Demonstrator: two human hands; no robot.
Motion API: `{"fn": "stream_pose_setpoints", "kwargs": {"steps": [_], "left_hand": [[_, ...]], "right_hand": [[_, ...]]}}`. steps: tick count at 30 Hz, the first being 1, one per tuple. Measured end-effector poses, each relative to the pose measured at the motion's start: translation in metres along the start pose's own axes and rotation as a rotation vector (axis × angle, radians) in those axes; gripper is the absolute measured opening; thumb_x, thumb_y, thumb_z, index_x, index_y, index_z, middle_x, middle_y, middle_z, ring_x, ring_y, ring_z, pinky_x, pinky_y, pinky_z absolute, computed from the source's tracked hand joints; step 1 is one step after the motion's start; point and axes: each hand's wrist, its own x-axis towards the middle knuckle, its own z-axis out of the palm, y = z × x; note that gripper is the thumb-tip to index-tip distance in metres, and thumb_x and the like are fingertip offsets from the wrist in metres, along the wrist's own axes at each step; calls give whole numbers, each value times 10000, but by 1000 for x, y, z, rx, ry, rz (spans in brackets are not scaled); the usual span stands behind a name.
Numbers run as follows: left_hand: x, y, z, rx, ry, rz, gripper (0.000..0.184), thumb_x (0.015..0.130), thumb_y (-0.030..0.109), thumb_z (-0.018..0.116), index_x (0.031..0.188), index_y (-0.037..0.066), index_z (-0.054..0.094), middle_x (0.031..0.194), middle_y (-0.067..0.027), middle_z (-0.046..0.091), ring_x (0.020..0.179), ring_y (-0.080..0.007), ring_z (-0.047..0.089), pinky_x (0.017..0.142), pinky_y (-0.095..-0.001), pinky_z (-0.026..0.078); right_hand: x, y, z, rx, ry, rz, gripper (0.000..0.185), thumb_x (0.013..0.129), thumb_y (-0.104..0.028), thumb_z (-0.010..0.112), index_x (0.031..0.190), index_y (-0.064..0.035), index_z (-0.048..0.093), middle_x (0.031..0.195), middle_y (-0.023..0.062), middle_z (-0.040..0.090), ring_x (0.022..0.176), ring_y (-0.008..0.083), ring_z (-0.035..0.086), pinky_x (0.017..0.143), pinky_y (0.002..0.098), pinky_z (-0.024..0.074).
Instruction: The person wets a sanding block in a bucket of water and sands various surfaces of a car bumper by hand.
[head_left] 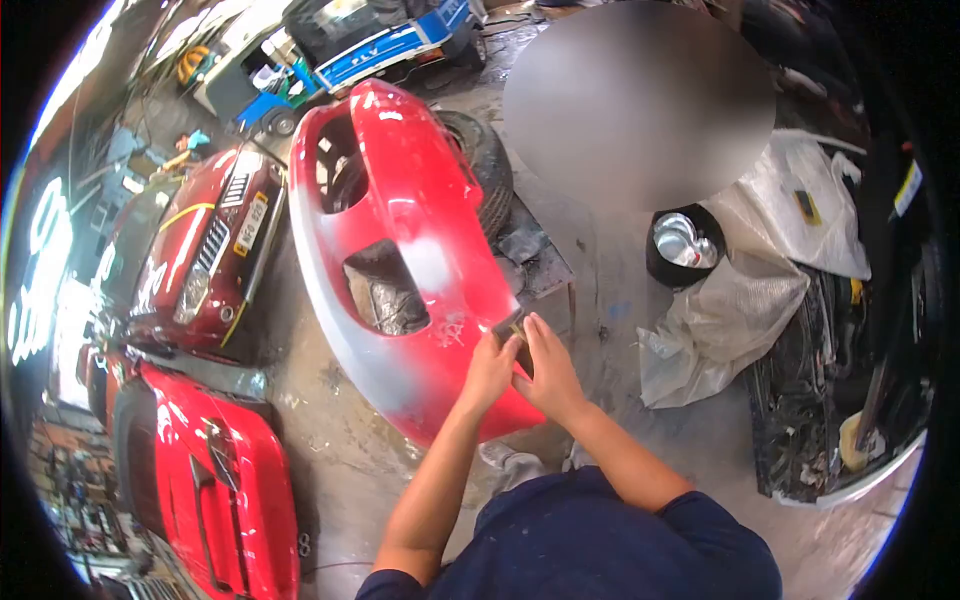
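A large red bumper with grey and whitish patches [430,200] lies in front of me, its near end below my hands. My left hand [492,368] is closed at the bumper's near right edge, its fingertips on a small dark piece [512,324]. Close beside it, my right hand [549,368] has its fingers together on the same piece. The two hands nearly touch. What exactly the piece is cannot be made out.
Behind the bumper are a tire [492,180] and a low stand [545,262]. A black bucket [686,246] with metal cans and plastic sheeting [728,315] are to the right. Left stand a dark red car [205,245] and another red bumper [225,480].
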Motion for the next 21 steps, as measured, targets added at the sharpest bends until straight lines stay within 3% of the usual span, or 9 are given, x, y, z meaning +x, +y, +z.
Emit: {"fn": "stream_pose_setpoints", "kwargs": {"steps": [2,3,6,10,13,14,16,18,21], "left_hand": [[2,-6,-21,217,-16,-56,358,1020,267,548,1147,-46,666,1007,-278,727,974,-379,725,837,-444,525],[-2,2,74,203,-33,-118,363,1022,269,543,1139,-52,667,996,-283,723,973,-384,723,834,-448,524],[-5,38,82,389,-89,-288,396,1041,291,510,1114,-61,677,996,-308,713,985,-430,707,840,-482,516],[19,9,57,711,-280,-133,432,1054,339,478,1088,-42,679,1051,-303,698,1020,-456,660,911,-518,493],[56,10,32,1172,-232,258,295,997,275,537,1035,24,686,1195,-237,640,1173,-432,559,997,-532,474],[72,13,24,1293,-226,481,264,978,208,553,1090,9,686,1112,-209,682,1160,-428,586,1041,-527,447],[113,11,13,1485,-344,638,278,972,226,568,1147,49,690,1182,-167,686,1259,-391,560,1105,-528,407],[156,0,-1,1608,-552,656,321,982,281,548,1140,52,709,1204,-168,696,1268,-377,570,1125,-527,392],[198,14,24,1863,-861,487,419,1014,364,483,1107,42,734,1194,-179,716,1218,-372,620,1106,-535,416]], "right_hand": [[0,-10,27,-53,50,69,780,811,-104,783,1469,68,402,1485,277,468,1352,456,484,1137,516,392],[-32,35,-46,-118,36,92,753,813,-104,778,1452,70,419,1471,278,478,1345,453,490,1127,511,400],[-40,60,-28,-67,109,166,678,830,-122,759,1409,73,466,1436,280,503,1328,444,503,1107,492,418],[-64,98,-15,103,133,405,618,876,-201,732,1381,69,502,1410,272,523,1269,436,534,1084,470,429],[-91,117,5,96,128,555,577,909,-248,709,1363,60,533,1377,251,545,1222,420,550,1077,475,430],[-98,119,12,104,115,574,570,910,-248,710,1366,48,538,1373,247,548,1224,420,547,1079,480,428],[-108,120,29,119,109,562,554,911,-242,714,1370,20,550,1370,239,553,1227,420,543,1081,484,428],[-101,114,50,123,134,493,535,908,-230,720,1371,-13,565,1373,232,555,1228,422,542,1081,483,432],[-66,96,71,80,254,468,506,901,-186,723,1364,-41,580,1405,227,539,1239,431,541,1082,479,437]]}}
